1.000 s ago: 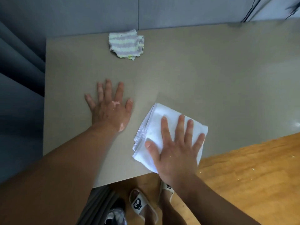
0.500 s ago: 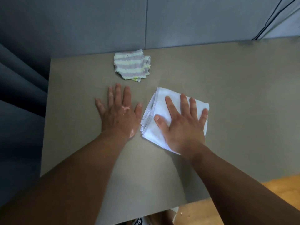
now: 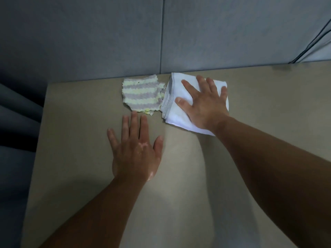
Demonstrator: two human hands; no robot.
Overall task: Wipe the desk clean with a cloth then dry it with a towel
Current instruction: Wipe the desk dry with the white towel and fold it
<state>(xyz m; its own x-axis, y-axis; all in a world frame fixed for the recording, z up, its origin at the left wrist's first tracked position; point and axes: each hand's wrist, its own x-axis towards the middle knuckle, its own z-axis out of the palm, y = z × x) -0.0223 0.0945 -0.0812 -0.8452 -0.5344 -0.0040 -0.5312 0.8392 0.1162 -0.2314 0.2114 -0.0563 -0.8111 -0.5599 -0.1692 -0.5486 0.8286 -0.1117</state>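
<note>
White towel — folded flat — lies just to the right of the striped cloth, and their edges touch. My right hand is spread wide on top of the towel, fingers straight, pressing it down on the desk. My left hand lies flat and wide too, on the bare desk just on the near side of the cloth, holding nothing. Behind the cloth stands the grey wall panel.

I think the wet wipe is done, since the cloth lies alone with no hand on it. This looks like the drying part. How much of the desk is dry I cannot tell — I see no wet marks. The big part far to the right of the cloth may need the towel next.
</note>
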